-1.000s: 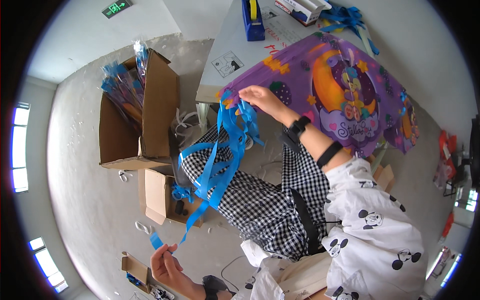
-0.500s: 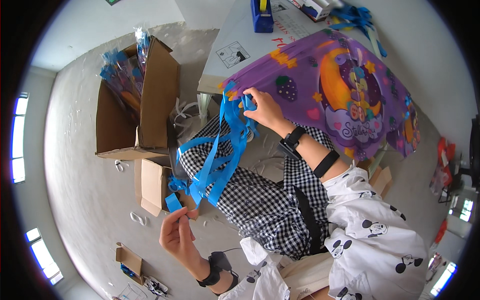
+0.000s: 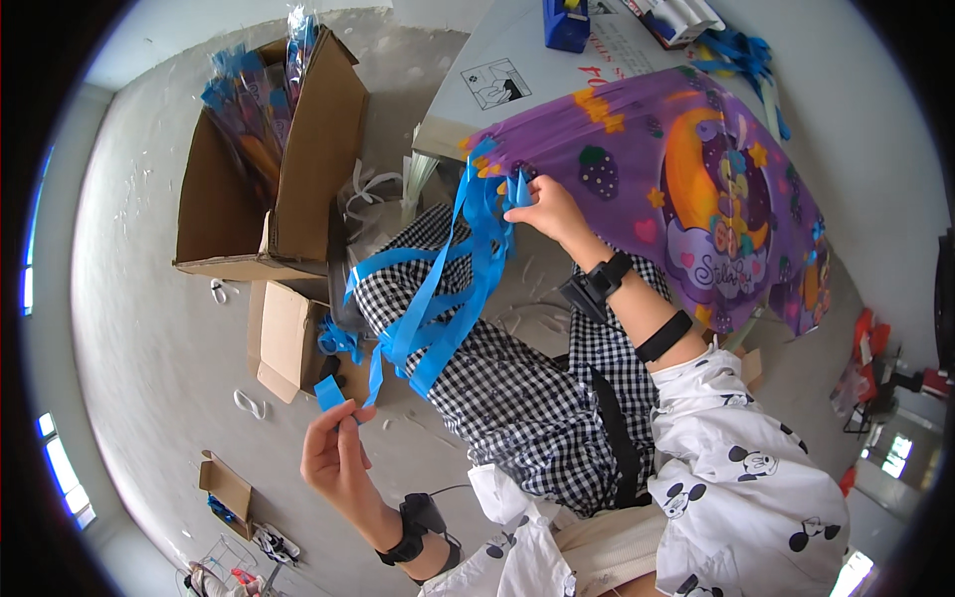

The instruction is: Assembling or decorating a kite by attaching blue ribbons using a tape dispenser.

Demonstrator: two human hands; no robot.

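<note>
My left hand point(image 3: 341, 456) is at the lower left, thumb and fingers pinched on one end of a blue ribbon point(image 3: 329, 392). Several loops of blue ribbon point(image 3: 438, 333) hang from the near left corner of a purple printed sheet point(image 3: 647, 179), shaped like a kite, and drape over my checkered lap. Close to that corner, my right hand point(image 3: 550, 212) is closed on a fold of the blue ribbon point(image 3: 520, 189). A yellow-orange moon and a cartoon figure decorate the sheet, which lies partly over the table edge.
A tall cardboard box point(image 3: 333, 149) at the left holds several bagged, colourful items. Below it, a small open carton point(image 3: 286, 343) stands by blue pieces. On the table point(image 3: 448, 114) are a blue tape dispenser point(image 3: 567, 25) and more blue ribbons point(image 3: 741, 55). Another small carton point(image 3: 226, 488) is on the floor.
My view has shifted slightly. My left hand has moved a little left and down with the ribbon end. My right hand keeps its pinch near the sheet's corner.
</note>
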